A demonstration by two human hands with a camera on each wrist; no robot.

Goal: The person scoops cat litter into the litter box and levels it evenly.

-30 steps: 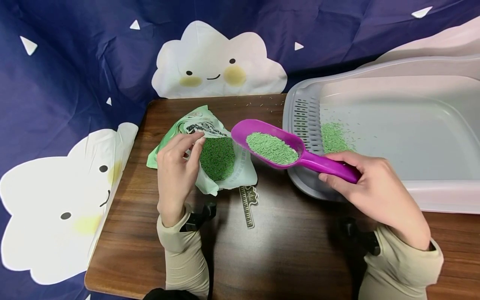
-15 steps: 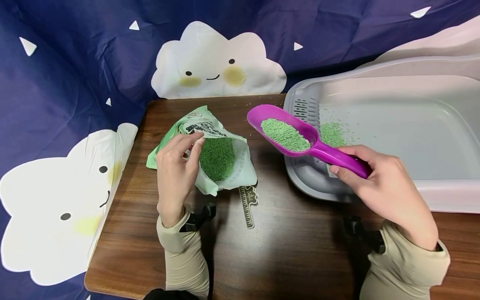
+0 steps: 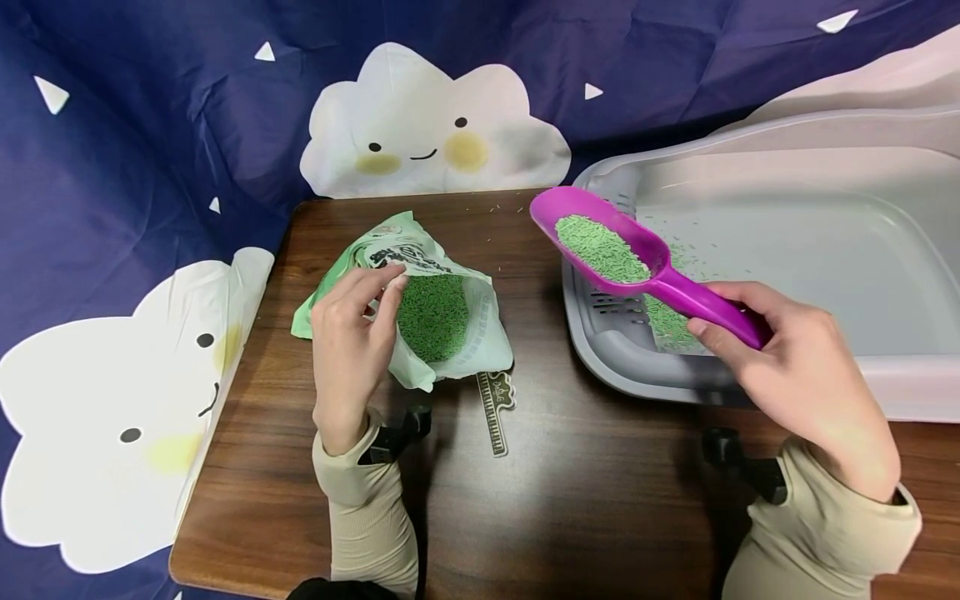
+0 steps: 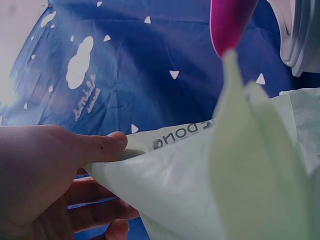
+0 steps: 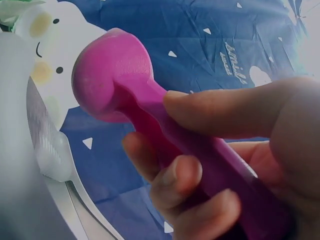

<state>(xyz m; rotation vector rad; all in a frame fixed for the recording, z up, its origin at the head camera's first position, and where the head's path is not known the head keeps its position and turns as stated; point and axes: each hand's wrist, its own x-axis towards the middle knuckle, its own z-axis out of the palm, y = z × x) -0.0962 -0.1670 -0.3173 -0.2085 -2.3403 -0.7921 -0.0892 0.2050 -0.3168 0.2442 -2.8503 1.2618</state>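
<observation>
My left hand [image 3: 351, 342] pinches the edge of an opened pale green bag [image 3: 489, 333] full of green pellets [image 3: 433, 318]. In the left wrist view the thumb and forefinger hold the bag's plastic rim [image 4: 150, 172]. My right hand [image 3: 813, 375] grips the handle of a purple scoop [image 3: 705, 304], with its fingers curled round it in the right wrist view. Light green pellets [image 3: 600, 248] lie in the scoop, which hangs over the near left end of a grey litter box [image 3: 825, 242]. A small heap of pellets [image 3: 667, 325] lies in that end, partly hidden by the scoop.
A small flat comb-shaped piece [image 3: 495, 412] lies on the dark wooden table [image 3: 555, 500] in front of the bag. A few stray pellets [image 3: 495, 208] are scattered near the table's back edge. Behind hangs a blue curtain [image 3: 637, 50] with white clouds.
My right hand has carried the loaded scoop rightward and away, from near the bag's mouth to over the litter box's slotted end. My left hand and the bag stay put.
</observation>
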